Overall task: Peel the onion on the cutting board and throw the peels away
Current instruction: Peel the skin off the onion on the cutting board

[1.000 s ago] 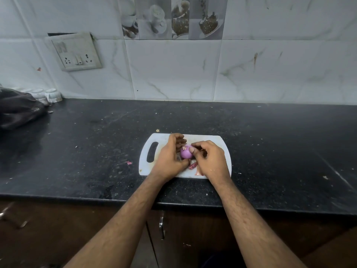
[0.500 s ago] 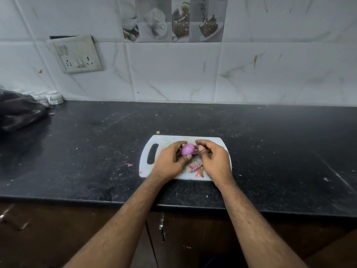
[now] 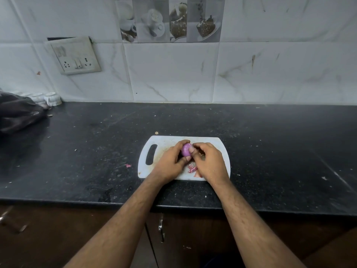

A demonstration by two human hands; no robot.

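Observation:
A small purple onion (image 3: 186,149) is held just above the white cutting board (image 3: 164,141), which lies near the front edge of the black counter. My left hand (image 3: 170,161) cups the onion from the left and below. My right hand (image 3: 209,162) presses on it from the right, thumb against its skin. Loose pink peels (image 3: 192,169) lie on the board between my wrists. Much of the onion's underside is hidden by my fingers.
A stray peel scrap (image 3: 128,165) lies on the counter (image 3: 87,151) left of the board. A dark plastic bag (image 3: 18,113) and small white cups (image 3: 51,98) sit at the far left by the tiled wall. Cabinet doors with a handle (image 3: 161,227) are below.
Both hands have kept working on the onion and turned it slightly between the fingers. More smooth purple surface shows, and the peels on the board are more exposed.

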